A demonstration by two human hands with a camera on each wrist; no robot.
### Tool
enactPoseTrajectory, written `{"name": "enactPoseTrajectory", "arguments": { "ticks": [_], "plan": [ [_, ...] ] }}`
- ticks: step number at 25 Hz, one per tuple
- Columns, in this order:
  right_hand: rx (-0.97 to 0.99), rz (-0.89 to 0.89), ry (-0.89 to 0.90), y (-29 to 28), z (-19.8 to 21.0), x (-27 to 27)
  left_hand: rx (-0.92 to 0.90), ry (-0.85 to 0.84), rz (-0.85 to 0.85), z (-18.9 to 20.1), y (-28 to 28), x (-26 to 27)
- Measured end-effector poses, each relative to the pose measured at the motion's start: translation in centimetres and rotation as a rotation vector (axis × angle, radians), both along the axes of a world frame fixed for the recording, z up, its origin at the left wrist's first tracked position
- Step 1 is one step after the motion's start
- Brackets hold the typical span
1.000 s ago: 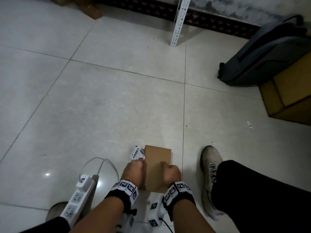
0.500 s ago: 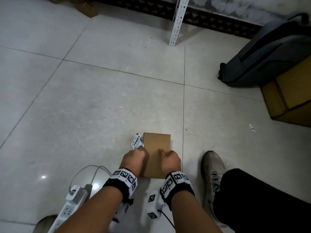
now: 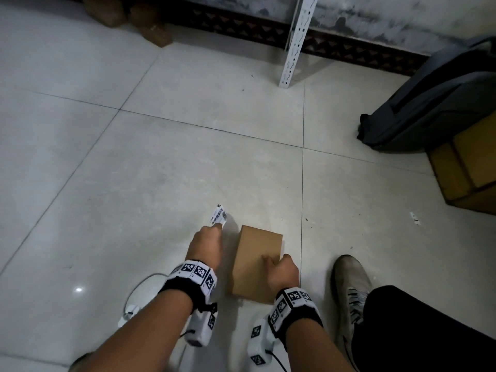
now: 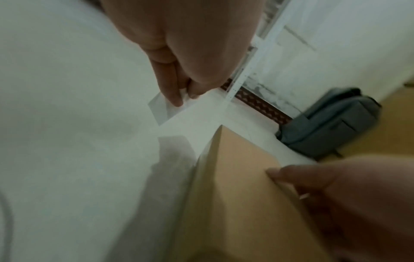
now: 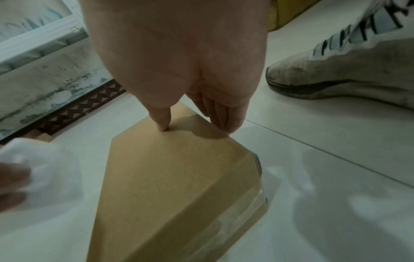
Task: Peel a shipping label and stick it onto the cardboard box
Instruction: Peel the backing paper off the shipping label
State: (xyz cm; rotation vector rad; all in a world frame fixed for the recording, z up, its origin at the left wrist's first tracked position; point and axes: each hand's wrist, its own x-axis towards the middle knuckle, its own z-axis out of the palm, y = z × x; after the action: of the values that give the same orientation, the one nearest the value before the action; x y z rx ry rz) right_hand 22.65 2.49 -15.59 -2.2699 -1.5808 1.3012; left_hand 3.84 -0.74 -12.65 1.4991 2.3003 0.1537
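Observation:
A small brown cardboard box (image 3: pixel 256 261) lies flat on the tiled floor, also seen close up as the box (image 5: pixel 174 177) and the box (image 4: pixel 237 186). My right hand (image 3: pixel 280 269) grips its right edge, thumb on top and fingers down the side, as the right wrist view shows (image 5: pixel 195 122). My left hand (image 3: pixel 208 242) is just left of the box and pinches a white shipping label (image 3: pixel 218 216) with a barcode, held above the floor. The label (image 4: pixel 164 106) sticks out past my fingertips in the left wrist view.
A grey backpack (image 3: pixel 434 98) leans on larger cardboard boxes (image 3: pixel 469 162) at the right. A white perforated metal post (image 3: pixel 295 41) stands by the back wall. My shoe (image 3: pixel 351 285) and dark trouser leg are right of the box. A white cable (image 3: pixel 139 291) lies at lower left.
My left hand has come off the box and moved left and forward with the label. The right hand slid to the box's right edge. The power strip has left the view.

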Motion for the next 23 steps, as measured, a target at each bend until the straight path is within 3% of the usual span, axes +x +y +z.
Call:
{"name": "enactPoseTrajectory", "arguments": {
  "ticks": [2, 4, 5, 7, 8, 10, 12, 15, 18, 21, 23],
  "plan": [
    [0.155, -0.025, -0.048, 0.3, 1.6, -0.3, 0.022, 0.056, -0.104, 0.6, -0.1, -0.3],
    [0.292, -0.044, 0.017, 0.8, 3.7, -1.0, 0.076, 0.053, -0.182, 1.4, -0.3, 0.0],
    [0.309, -0.069, 0.15, 1.4, 4.5, -1.3, 0.119, 0.044, -0.21, 1.9, -0.3, 0.3],
    [0.178, -0.205, 0.518, 2.8, 6.3, -2.3, 0.187, -0.028, -0.276, 2.7, -0.4, 1.1],
    [0.107, -0.258, 0.613, 3.4, 6.7, -2.7, 0.193, -0.081, -0.342, 3.1, -0.6, 1.6],
    [0.1, -0.24, 0.613, 3.9, 7.4, -3.0, 0.189, -0.16, -0.49, 4.2, -1.5, 2.9],
    [0.185, -0.176, 0.546, 3.8, 8.3, -2.7, 0.24, -0.241, -0.523, 5.6, -2.5, 3.9],
    [0.199, -0.178, 0.615, 3.6, 9.3, -1.4, 0.377, -0.503, -0.243, 7.6, -2.9, 3.8],
    [0.244, -0.2, 0.642, 3.9, 10.4, -0.1, 0.396, -0.712, -0.083, 8.2, -2.5, 2.7],
    [0.085, -0.153, 0.734, 3.4, 11.8, 0.7, 0.509, -0.859, 0.225, 8.9, -1.6, 2.6],
    [0.011, -0.091, 0.76, 2.7, 11.9, 1.1, 0.572, -1.071, 0.454, 9.3, -0.9, 2.8]
  ]
}}
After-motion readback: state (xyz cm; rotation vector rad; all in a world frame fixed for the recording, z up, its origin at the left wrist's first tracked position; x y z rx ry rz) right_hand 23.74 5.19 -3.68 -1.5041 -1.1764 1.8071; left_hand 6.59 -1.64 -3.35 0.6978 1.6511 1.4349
